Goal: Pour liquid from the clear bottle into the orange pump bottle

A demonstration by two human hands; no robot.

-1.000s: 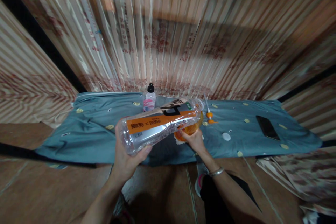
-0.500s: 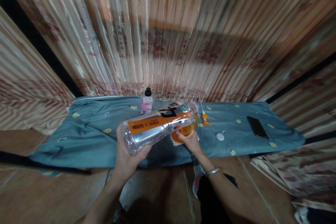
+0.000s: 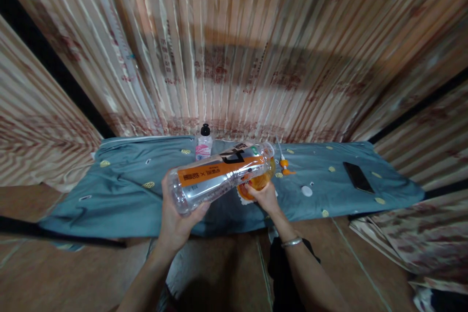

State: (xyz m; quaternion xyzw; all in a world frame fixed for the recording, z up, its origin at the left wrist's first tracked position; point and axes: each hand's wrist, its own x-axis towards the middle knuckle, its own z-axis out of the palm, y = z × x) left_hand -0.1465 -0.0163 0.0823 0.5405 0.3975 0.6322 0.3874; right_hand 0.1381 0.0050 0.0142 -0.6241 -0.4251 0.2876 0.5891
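Observation:
My left hand [image 3: 179, 219] is closed around the base of a clear plastic bottle [image 3: 219, 170] with an orange and silver label. The bottle is tilted, its neck pointing right and away from me, over an orange bottle [image 3: 260, 181]. My right hand [image 3: 266, 197] grips that orange bottle, whose top is partly hidden behind the clear one. An orange pump top [image 3: 284, 165] with a thin tube lies just right of it on the cloth. Whether liquid passes between the bottles I cannot tell.
A small bottle with a black cap and pink label [image 3: 204, 144] stands behind the clear bottle. On the teal cloth [image 3: 120, 195] to the right lie a white round disc [image 3: 306, 190] and a black phone [image 3: 358, 177]. Striped curtains [image 3: 234, 48] hang behind, with dark poles at both sides.
Both hands and both bottles hold nearly the same pose. The view has shifted very slightly, and my right forearm sits a little further left.

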